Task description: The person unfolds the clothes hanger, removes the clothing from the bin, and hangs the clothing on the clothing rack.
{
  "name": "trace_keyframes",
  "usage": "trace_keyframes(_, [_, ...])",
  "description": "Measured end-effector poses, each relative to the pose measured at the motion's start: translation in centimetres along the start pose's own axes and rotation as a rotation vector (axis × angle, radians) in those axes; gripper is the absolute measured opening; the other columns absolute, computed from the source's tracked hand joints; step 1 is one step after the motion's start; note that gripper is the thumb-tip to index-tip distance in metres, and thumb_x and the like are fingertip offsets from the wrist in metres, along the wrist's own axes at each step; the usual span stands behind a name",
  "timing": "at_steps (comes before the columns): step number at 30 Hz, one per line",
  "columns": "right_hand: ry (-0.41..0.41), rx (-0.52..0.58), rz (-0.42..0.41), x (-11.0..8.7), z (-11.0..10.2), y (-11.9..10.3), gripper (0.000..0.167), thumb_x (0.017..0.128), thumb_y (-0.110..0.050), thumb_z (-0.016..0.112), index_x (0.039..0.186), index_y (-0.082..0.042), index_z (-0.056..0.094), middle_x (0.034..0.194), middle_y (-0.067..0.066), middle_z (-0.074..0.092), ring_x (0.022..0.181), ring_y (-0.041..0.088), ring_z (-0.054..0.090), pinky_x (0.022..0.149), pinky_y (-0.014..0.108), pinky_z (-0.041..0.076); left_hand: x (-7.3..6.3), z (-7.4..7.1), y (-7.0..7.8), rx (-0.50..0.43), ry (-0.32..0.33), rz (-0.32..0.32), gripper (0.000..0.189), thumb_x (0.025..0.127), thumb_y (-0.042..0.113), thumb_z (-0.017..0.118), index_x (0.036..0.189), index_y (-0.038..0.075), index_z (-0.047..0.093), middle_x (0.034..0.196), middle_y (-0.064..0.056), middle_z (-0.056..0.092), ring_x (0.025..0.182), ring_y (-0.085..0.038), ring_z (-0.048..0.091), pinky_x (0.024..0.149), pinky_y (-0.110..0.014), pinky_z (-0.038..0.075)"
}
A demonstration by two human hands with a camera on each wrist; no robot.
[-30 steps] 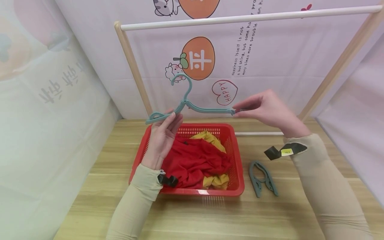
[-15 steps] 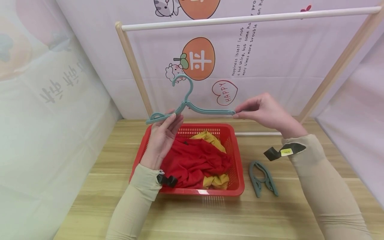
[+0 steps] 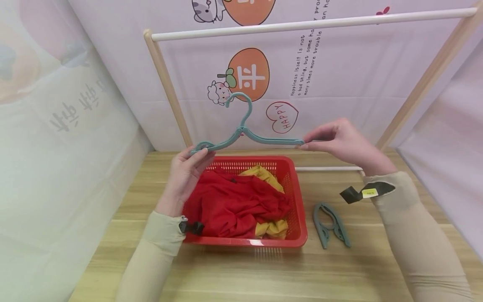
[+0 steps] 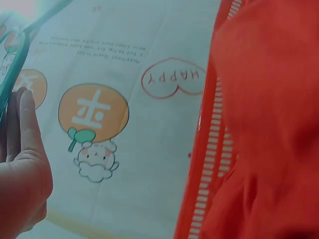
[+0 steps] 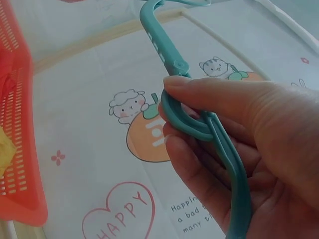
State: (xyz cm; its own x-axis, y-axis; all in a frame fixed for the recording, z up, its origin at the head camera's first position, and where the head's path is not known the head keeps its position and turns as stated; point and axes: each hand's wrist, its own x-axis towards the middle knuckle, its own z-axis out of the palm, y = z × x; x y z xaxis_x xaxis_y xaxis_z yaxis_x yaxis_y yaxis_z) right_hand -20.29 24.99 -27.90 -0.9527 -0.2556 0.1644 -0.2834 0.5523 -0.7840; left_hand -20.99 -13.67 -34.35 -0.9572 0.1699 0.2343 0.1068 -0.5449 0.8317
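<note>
A teal folding clothes hanger (image 3: 269, 141) is held up above the basket, hook upward and both arms spread wide. At its left end my left hand (image 3: 181, 174) pinches the arm between thumb and fingers. My right hand (image 3: 341, 140) grips the other arm's end; the right wrist view shows thumb and fingers around the hanger's looped part (image 5: 187, 127). In the left wrist view, the hanger (image 4: 17, 64) runs past the left fingers (image 4: 32, 127) at the edge. A second hanger (image 3: 320, 230), grey-teal and folded, lies on the table right of the basket.
Below the hands stands a red plastic basket (image 3: 299, 201) holding a red garment (image 3: 237, 199) and yellow cloth (image 3: 264, 173). Behind it rises a rack with a white rail (image 3: 302, 27) and wooden posts (image 3: 167, 88). Printed sheets (image 3: 339, 84) cover the walls around the wooden table (image 3: 241, 277).
My left hand has slid left along the hanger's arm to its end. The hanger has shifted slightly right, and my right hand has moved a little right with it.
</note>
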Motion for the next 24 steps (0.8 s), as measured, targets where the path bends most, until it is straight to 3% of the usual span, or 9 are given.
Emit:
trace_keyframes(4, [0.000, -0.007, 0.007, -0.2, -0.3, 0.1, 0.019, 0.086, -0.019, 0.085, 0.102, -0.009, 0.081, 0.097, 0.004, 0.077, 0.090, 0.017, 0.071, 0.078, 0.023, 0.057, 0.4, -0.8, 1.3, 0.075, -0.022, -0.022, 0.034, 0.100, -0.010, 0.054, 0.098, 0.011, 0.081, 0.096, -0.007, 0.076, 0.091, -0.018, 0.074, 0.092, -0.035, 0.057])
trace_keyframes(9, [-0.008, -0.002, 0.019, -0.4, -0.2, 0.1, 0.020, 0.086, -0.020, 0.086, 0.102, -0.010, 0.081, 0.098, 0.004, 0.077, 0.092, 0.017, 0.071, 0.079, 0.023, 0.057, 1.3, -1.3, 2.3, 0.251, -0.084, -0.092, 0.023, 0.098, -0.005, 0.062, 0.100, 0.009, 0.080, 0.095, -0.009, 0.076, 0.088, -0.019, 0.074, 0.091, -0.037, 0.057])
trace_keyframes(14, [-0.005, 0.010, 0.013, -0.4, 0.0, 0.4, 0.020, 0.086, -0.020, 0.086, 0.102, -0.009, 0.081, 0.098, 0.004, 0.077, 0.091, 0.018, 0.071, 0.079, 0.023, 0.057, 1.8, -1.1, 2.4, 0.368, -0.073, -0.092, 0.015, 0.096, 0.001, 0.070, 0.095, 0.011, 0.081, 0.090, -0.008, 0.076, 0.084, -0.021, 0.075, 0.091, -0.038, 0.057])
trace_keyframes(18, [0.019, -0.001, -0.008, -0.5, 0.1, 0.8, 0.019, 0.085, -0.018, 0.086, 0.102, -0.009, 0.081, 0.096, 0.004, 0.077, 0.089, 0.016, 0.071, 0.078, 0.022, 0.056, 1.8, -0.7, 2.2, 0.394, -0.058, -0.068, 0.017, 0.095, 0.001, 0.070, 0.091, 0.014, 0.081, 0.088, -0.006, 0.075, 0.083, -0.020, 0.075, 0.090, -0.038, 0.058])
trace_keyframes(24, [0.029, 0.032, -0.026, -0.7, 0.3, 1.2, 0.019, 0.086, -0.014, 0.085, 0.103, -0.006, 0.080, 0.096, 0.006, 0.077, 0.088, 0.017, 0.072, 0.080, 0.022, 0.057, 2.0, -0.3, 1.9, 0.346, -0.037, -0.040, 0.020, 0.096, 0.000, 0.069, 0.089, 0.015, 0.081, 0.087, -0.004, 0.075, 0.081, -0.017, 0.074, 0.087, -0.037, 0.059])
